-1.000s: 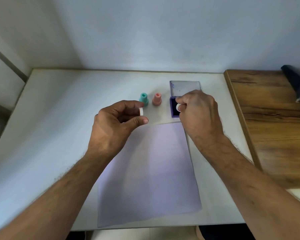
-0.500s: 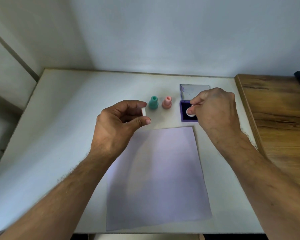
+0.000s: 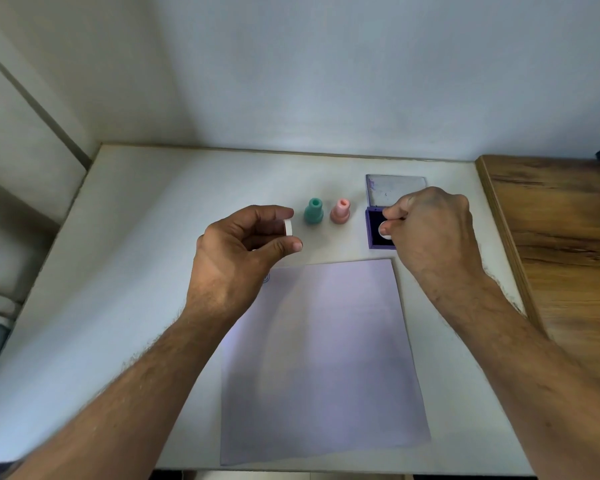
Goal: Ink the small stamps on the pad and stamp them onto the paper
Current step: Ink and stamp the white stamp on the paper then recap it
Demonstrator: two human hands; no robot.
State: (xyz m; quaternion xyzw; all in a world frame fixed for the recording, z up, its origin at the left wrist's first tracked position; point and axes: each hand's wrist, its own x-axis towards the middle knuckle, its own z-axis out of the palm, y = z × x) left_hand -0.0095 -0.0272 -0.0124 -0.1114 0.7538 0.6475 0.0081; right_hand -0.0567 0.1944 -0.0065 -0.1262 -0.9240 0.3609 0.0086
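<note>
Fingers of the right hand (image 3: 430,233) pinch a white stamp (image 3: 384,231) down on the purple ink pad (image 3: 373,233). Left hand (image 3: 236,254) grips a white cap (image 3: 288,227) above the paper (image 3: 326,358), beside teal stamp (image 3: 314,211) and pink stamp (image 3: 340,211).
</note>
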